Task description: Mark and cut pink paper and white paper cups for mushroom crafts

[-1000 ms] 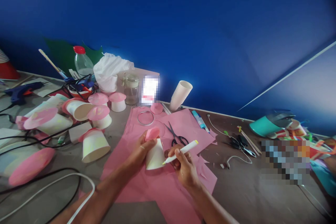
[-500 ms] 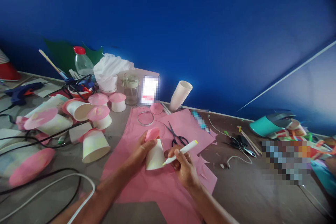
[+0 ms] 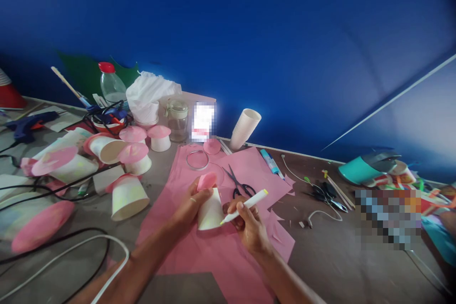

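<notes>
My left hand (image 3: 192,202) is closed around a white paper cup (image 3: 209,213), tilted, with a pink paper piece (image 3: 207,181) on its upper end. In my right hand (image 3: 249,223) is a white marker (image 3: 249,205) with a yellow end; its yellow tip meets or nearly meets the cup's lower right rim. Under both hands lies pink paper (image 3: 192,256). Black-handled scissors (image 3: 239,183) lie on that paper just beyond my right hand. A metal ring (image 3: 197,160) and a pink paper disc (image 3: 212,146) are farther back.
At left stand and lie several paper cups with pink tops (image 3: 130,198), crossed by cables (image 3: 107,237). A glass jar (image 3: 177,121), a bright blurred screen (image 3: 203,121) and a leaning cup stack (image 3: 245,128) are by the blue wall. A glue gun (image 3: 30,123) lies far left, pliers (image 3: 331,199) right.
Almost nothing differs. Both hands keep their hold on the cup and the marker, and the marker tip stays by the cup's rim.
</notes>
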Demonstrator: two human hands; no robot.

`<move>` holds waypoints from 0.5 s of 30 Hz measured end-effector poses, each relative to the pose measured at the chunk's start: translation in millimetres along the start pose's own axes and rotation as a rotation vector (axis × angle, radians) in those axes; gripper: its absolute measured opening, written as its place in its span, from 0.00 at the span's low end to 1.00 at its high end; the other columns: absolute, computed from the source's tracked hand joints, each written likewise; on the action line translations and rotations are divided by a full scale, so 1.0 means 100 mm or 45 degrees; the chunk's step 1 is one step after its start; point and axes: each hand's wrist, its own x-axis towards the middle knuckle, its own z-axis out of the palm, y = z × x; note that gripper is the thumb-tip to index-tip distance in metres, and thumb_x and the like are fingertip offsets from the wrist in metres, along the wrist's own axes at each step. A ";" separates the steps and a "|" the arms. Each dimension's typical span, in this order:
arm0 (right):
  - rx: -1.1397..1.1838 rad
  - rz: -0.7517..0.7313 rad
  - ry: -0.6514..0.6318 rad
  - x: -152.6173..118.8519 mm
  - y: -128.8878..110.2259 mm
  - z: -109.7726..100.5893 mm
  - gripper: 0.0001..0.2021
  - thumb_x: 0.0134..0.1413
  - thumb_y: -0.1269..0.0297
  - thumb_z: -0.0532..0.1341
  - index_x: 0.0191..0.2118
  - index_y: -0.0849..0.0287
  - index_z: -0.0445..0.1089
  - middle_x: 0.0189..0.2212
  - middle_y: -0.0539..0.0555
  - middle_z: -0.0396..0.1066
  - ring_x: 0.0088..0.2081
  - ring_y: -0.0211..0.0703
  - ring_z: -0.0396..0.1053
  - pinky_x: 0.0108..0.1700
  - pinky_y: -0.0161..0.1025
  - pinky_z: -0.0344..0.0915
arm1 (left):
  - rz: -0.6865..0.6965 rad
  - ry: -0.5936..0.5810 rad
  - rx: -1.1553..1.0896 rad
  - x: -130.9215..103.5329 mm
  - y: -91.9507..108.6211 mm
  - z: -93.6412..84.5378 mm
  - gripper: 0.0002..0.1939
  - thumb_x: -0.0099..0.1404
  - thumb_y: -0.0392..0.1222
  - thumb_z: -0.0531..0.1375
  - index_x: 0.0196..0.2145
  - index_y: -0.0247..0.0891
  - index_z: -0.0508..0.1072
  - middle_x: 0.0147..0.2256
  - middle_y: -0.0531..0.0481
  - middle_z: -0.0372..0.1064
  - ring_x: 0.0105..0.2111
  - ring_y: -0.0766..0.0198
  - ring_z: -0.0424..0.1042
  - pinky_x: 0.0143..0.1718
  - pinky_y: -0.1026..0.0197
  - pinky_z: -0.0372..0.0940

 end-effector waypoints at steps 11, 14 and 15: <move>0.018 0.012 -0.020 0.00 0.00 -0.01 0.22 0.44 0.40 0.70 0.20 0.56 0.73 0.13 0.42 0.52 0.17 0.31 0.44 0.23 0.35 0.43 | -0.012 -0.004 0.006 0.00 -0.01 -0.01 0.25 0.55 0.46 0.68 0.49 0.38 0.71 0.32 0.50 0.75 0.27 0.59 0.74 0.29 0.59 0.68; 0.015 0.029 0.001 0.00 0.00 -0.01 0.22 0.44 0.40 0.70 0.20 0.55 0.73 0.14 0.42 0.54 0.18 0.31 0.43 0.24 0.36 0.42 | -0.004 -0.019 0.014 0.00 0.00 -0.02 0.22 0.56 0.45 0.68 0.47 0.37 0.71 0.31 0.50 0.74 0.28 0.59 0.73 0.28 0.60 0.67; 0.014 0.033 0.004 0.00 0.00 -0.02 0.22 0.44 0.40 0.70 0.20 0.55 0.73 0.14 0.43 0.54 0.18 0.32 0.43 0.24 0.36 0.42 | 0.001 -0.023 0.018 0.00 0.00 -0.01 0.21 0.56 0.45 0.67 0.46 0.38 0.71 0.31 0.50 0.74 0.28 0.59 0.73 0.28 0.60 0.67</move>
